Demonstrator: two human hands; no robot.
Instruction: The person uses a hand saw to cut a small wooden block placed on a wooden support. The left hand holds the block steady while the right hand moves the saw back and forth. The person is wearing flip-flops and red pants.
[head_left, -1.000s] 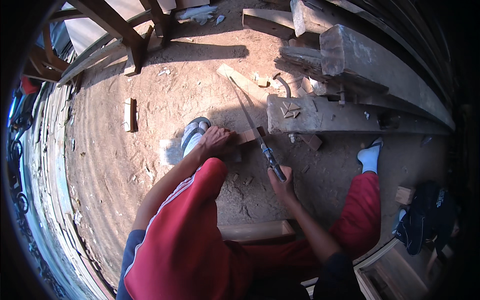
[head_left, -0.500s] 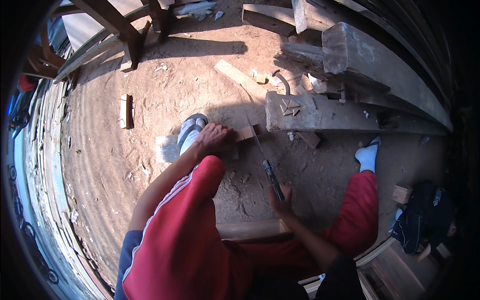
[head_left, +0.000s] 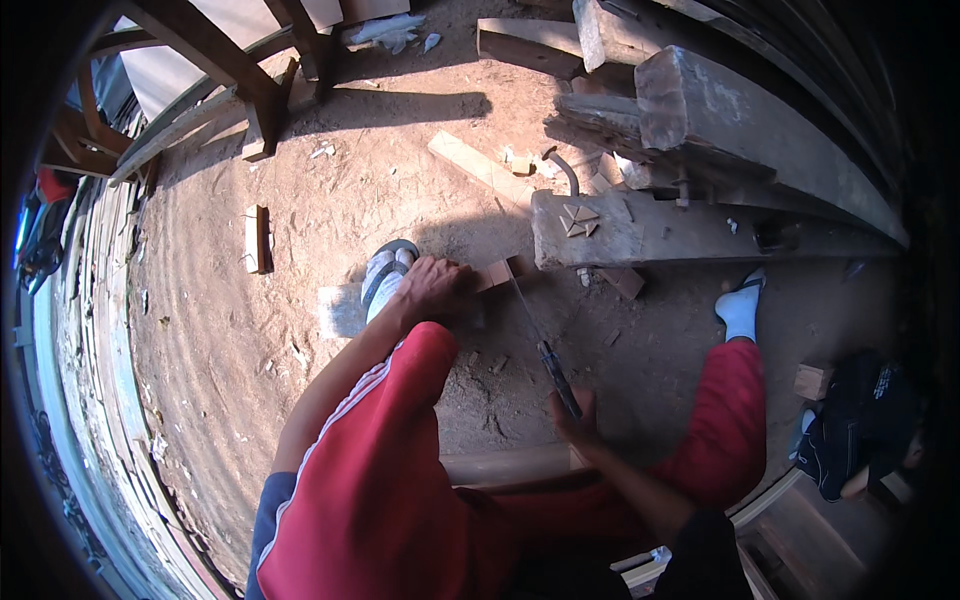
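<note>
Saw (head_left: 552,366) to wood on a dirt floor (head_left: 320,210), two bare hands at work beside a heavy beam (head_left: 680,226).
The right hand (head_left: 575,415) has its fingers clenched around the saw's handle, the blade slanting up and away to a brown block (head_left: 493,275), which it meets near the right end. The left hand (head_left: 432,285) grasps the block, fingers curled over it, their undersides out of sight; the block juts out to that hand's right, just short of the beam's end. The left foot (head_left: 380,281), sandalled, is beside the left hand, over a pale board (head_left: 338,312). Small wedges (head_left: 583,213) sit on the beam. Beyond the block lies a plank (head_left: 472,167), partly in sunlight, and the right foot (head_left: 738,312) stands in shade near the beam.
</note>
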